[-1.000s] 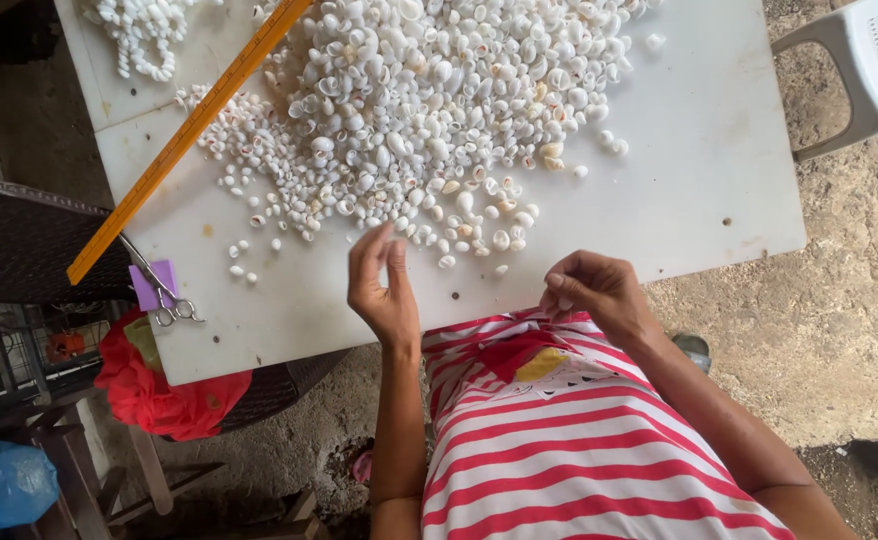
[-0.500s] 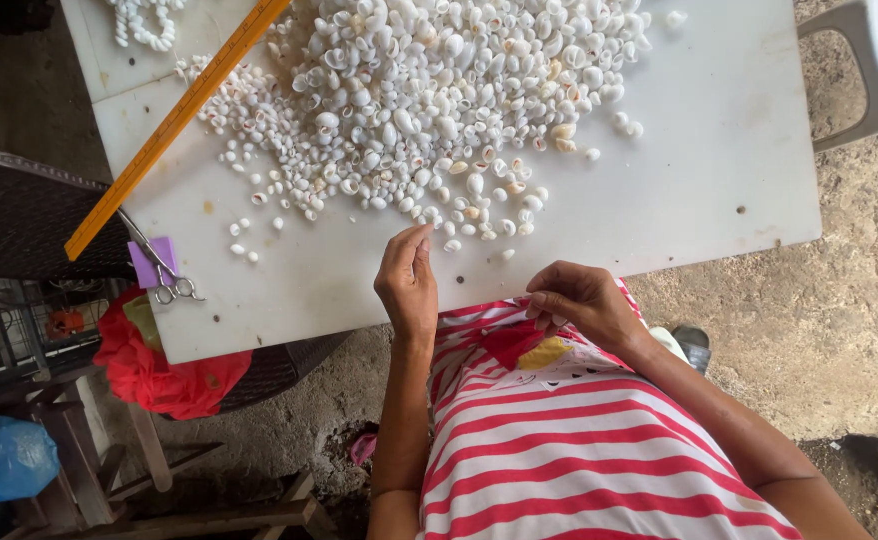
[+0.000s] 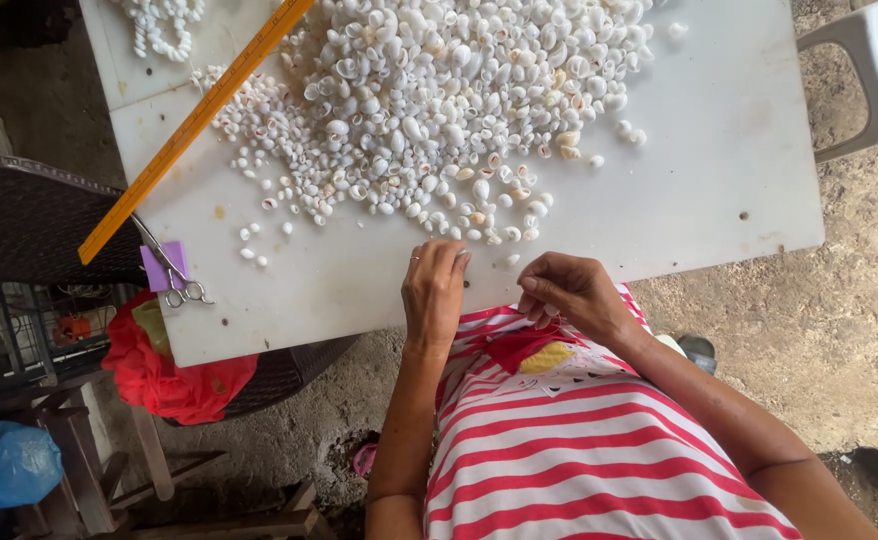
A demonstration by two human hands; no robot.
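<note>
Head view, everything placed relative to the white flat tabletop board (image 3: 719, 170).

- Big heap of small white rounded seashells (image 3: 439, 90) covers the board's far middle and thins to loose strays toward the near edge. One stray shell (image 3: 512, 259) lies just ahead of the hands.
- Left hand (image 3: 434, 293) at the board's near edge, back of hand up, ring on one finger, fingertips (image 3: 456, 258) bunched together on the board surface. Looks like a pinch, but I can't tell if a shell is in it, too small or hidden.
- Right hand (image 3: 571, 290) just off the near edge, over the red-and-white striped shirt (image 3: 599, 450), fingers curled in tight. Contents hidden; cannot tell.
- Long orange wooden ruler (image 3: 194, 125) lies diagonally across the board's far-left part.
- Small steel scissors (image 3: 171, 270) on a purple paper slip (image 3: 155, 268) at the left edge.
- White beaded shell string (image 3: 164, 25) at the far-left corner.
- Red plastic bag (image 3: 174, 375) below the left edge, blue plastic bag (image 3: 7, 465) further down-left, grey plastic chair (image 3: 874, 75) off the right side.

Handling call on the shells: very light, rigid, glossy so probably slippery, likely to chip if squeezed hard or dropped. Best taken one at a time, fingertip pinch across the narrow sides, domed back up.
</note>
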